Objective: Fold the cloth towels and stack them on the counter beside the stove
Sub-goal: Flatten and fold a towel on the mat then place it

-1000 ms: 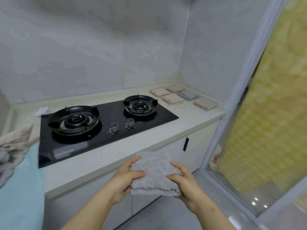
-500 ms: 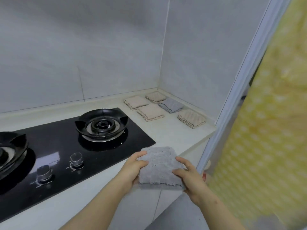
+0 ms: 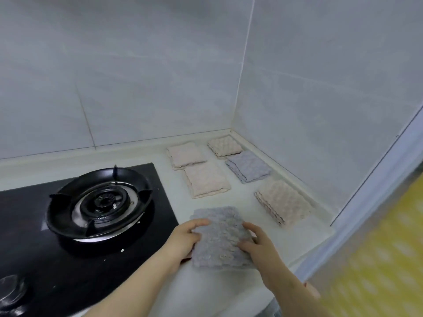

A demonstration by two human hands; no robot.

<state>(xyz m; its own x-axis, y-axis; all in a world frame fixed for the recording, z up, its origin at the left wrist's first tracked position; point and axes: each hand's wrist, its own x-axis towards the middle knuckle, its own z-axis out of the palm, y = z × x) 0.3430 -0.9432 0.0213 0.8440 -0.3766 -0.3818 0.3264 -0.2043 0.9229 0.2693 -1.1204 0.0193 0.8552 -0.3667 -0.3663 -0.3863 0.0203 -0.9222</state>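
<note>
Folded towel (image 3: 219,236) at set-down, right of the stove (image 3: 68,259). The grey towel sits just beyond the stove's right edge, low over the pale surface (image 3: 242,202); whether it already rests there cannot be told. The left hand (image 3: 183,239) grips the edge nearer the stove, thumb on top. The right hand (image 3: 258,245) grips the far edge, its fingers (image 3: 250,226) curled over the top layer and pinching the stack of folds.

Handling, judged from the nubby pile: light, soft and limp, not slippery, not fragile. The folds will likely spring open unless both side edges stay held until the towel lies flat. The open layered edge faces the person; hold is best taken at the two sides, through all layers.

Count: six folded towels in all. One is in hand; five lie singly further right of the stove, none stacked, some touching at their edges. Of those, four are beige towels (image 3: 207,184) and one is a lilac towel (image 3: 248,165). One burner (image 3: 100,202) shows whole, and one knob (image 3: 11,289).
</note>
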